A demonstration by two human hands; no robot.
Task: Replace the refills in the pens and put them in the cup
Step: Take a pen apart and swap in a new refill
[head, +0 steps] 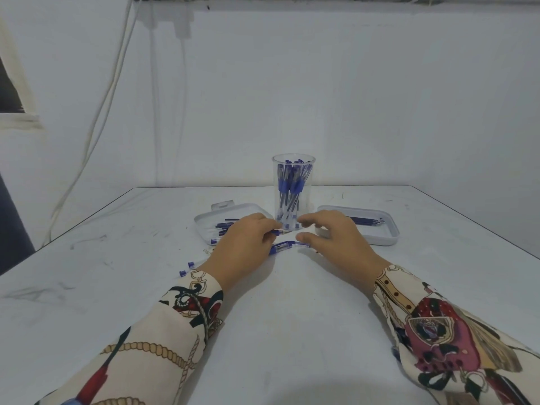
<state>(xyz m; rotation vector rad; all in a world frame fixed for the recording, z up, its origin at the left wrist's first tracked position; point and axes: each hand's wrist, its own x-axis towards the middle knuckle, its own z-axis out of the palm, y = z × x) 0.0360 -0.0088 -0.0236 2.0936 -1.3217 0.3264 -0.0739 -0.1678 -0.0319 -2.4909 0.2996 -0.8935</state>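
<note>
One clear cup [293, 182] stands on the table — the pens [287, 185] packed inside it overlap too much for an exact count, though there are several. Two white trays lie beside it: the left tray [204, 222] and the right tray [385, 232], each holding a small bunch of refills too tightly laid to number. Two hands are in view — the left hand [242, 247] and the right hand [336, 241]. One capped pen [287, 246] lies between them, and two blue end caps [187, 268] show near the left wrist.

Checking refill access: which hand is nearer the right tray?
Right. The right hand overlaps the right tray's near-left edge; the left hand sits beyond the cup, by the left tray.
</note>
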